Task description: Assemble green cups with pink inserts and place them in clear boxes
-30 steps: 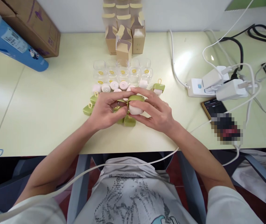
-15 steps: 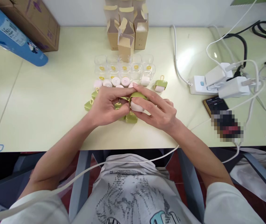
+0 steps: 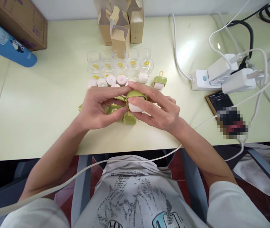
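Both hands meet over the middle of the pale table. My right hand pinches a small pink pad with a green cover fitted over its top. My left hand grips the left side of the same green cover with thumb and fingers. Under the hands lie several loose green covers. Behind them sit a row of pink round pads and rows of clear square cases. One assembled green-and-pink piece lies to the right.
Small kraft cartons stand at the back. A blue cylinder and a cardboard box lie at the far left. A white power strip with chargers, cables and a phone fill the right side.
The view has shifted, so everything sits lower and slightly left in the picture. Both hands still hold the green cover and pink pad, with fingers pressed a little closer round it.
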`<state>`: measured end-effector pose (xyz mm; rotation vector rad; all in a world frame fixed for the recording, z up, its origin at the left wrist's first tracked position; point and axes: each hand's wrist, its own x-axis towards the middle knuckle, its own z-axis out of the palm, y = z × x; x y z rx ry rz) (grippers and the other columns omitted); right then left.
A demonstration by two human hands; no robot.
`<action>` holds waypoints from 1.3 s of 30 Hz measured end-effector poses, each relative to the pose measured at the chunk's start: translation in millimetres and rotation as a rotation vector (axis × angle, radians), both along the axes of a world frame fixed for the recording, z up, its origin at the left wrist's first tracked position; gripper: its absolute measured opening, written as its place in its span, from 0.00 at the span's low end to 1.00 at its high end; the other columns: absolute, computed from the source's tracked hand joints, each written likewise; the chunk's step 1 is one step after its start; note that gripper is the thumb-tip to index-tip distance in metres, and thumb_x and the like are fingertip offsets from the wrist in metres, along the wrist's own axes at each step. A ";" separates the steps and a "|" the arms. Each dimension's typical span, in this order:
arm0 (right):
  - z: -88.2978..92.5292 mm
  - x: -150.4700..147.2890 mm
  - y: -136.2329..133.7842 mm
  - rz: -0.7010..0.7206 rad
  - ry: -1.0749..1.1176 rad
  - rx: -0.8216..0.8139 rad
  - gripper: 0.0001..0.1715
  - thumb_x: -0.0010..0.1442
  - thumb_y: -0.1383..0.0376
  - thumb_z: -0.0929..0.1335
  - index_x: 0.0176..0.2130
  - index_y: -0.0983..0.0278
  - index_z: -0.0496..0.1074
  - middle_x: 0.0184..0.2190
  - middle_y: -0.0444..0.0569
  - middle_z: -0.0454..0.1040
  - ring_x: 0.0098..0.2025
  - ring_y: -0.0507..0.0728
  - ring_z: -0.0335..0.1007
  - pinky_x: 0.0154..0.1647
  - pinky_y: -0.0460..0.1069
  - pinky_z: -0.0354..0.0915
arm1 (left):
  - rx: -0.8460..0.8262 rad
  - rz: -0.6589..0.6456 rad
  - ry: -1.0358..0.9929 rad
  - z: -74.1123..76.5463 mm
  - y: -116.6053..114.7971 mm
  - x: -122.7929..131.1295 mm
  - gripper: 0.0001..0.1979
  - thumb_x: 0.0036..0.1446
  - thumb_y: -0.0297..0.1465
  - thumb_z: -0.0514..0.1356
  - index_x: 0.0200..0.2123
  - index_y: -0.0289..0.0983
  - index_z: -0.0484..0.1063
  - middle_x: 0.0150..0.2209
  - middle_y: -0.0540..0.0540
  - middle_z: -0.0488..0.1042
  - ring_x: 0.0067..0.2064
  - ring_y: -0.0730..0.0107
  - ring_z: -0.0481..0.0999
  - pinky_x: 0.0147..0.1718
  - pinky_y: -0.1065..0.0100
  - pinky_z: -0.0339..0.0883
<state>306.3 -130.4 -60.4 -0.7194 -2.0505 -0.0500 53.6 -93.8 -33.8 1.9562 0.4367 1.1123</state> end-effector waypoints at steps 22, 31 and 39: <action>8.6 -2.4 12.6 0.164 0.297 -0.469 0.32 0.71 0.45 0.78 0.69 0.49 0.80 0.61 0.52 0.83 0.58 0.64 0.82 0.50 0.56 0.87 | -0.254 0.295 -0.040 1.5 -10.5 18.2 0.21 0.61 0.48 0.80 0.51 0.42 0.88 0.49 0.43 0.90 0.51 0.57 0.92 0.45 0.63 0.89; 1.3 -7.2 13.0 0.251 0.475 -0.695 0.30 0.72 0.48 0.79 0.67 0.50 0.79 0.62 0.51 0.77 0.58 0.59 0.82 0.52 0.52 0.86 | -0.176 0.312 -0.073 -5.8 -3.4 20.8 0.17 0.67 0.47 0.76 0.51 0.44 0.90 0.52 0.43 0.90 0.55 0.58 0.89 0.53 0.59 0.89; -8.7 20.9 36.5 0.159 0.572 -0.716 0.37 0.76 0.37 0.69 0.74 0.45 0.67 0.58 0.51 0.83 0.51 0.61 0.84 0.48 0.60 0.85 | -0.008 0.458 -0.085 -3.5 44.2 -39.7 0.13 0.73 0.46 0.71 0.52 0.47 0.87 0.53 0.48 0.86 0.51 0.63 0.87 0.37 0.60 0.80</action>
